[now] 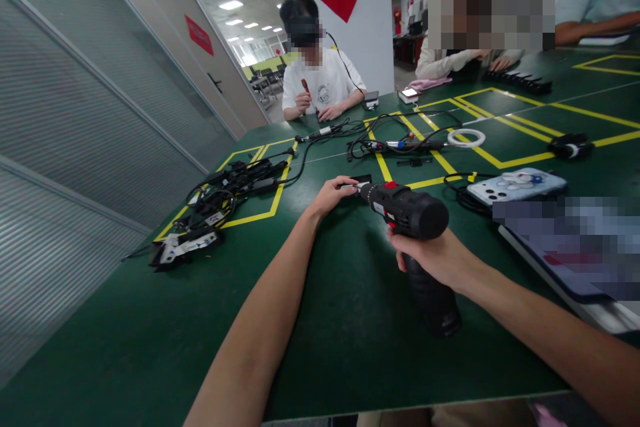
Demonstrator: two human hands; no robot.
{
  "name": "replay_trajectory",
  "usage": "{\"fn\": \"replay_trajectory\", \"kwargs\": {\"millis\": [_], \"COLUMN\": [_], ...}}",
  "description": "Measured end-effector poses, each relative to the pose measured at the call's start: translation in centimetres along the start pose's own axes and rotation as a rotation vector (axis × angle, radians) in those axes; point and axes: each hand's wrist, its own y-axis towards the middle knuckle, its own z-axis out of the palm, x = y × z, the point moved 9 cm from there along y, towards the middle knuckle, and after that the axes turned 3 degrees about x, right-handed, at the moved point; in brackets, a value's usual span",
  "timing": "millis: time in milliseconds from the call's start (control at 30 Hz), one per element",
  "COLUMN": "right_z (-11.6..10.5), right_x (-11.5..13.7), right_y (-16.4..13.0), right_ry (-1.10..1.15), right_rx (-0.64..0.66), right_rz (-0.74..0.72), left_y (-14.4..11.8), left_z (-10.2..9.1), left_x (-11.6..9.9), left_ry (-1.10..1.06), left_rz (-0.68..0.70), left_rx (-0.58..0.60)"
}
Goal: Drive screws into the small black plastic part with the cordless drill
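My right hand (433,253) is wrapped round the handle of a black cordless drill (407,207) with red details. The drill points forward and left, its chuck end close to the fingertips of my left hand (334,197). Those fingers are closed on a small black part (363,180) on the green table, at the tip of the drill. My fingers and the chuck hide much of that part, so its exact kind is not clear.
Tangled black cables (240,180) lie at left, with more cables (395,145) ahead. A white ring (466,139), a phone (517,185) and a pixelated flat object (575,250) are at right. Across the green table (345,320), a person (323,83) holds a screwdriver (306,88).
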Motion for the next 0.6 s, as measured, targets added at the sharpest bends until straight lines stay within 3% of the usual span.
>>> {"fn": "replay_trajectory", "kwargs": {"millis": [600], "right_z": [-0.03], "right_x": [-0.07], "right_y": [0.14], "right_ry": [0.036], "right_rx": [-0.009], "right_rz": [-0.007], "left_y": [0.03], "left_z": [-0.05], "left_x": [-0.16], "left_ry": [0.011], "left_rz": [0.016], "left_rx": [0.007]}}
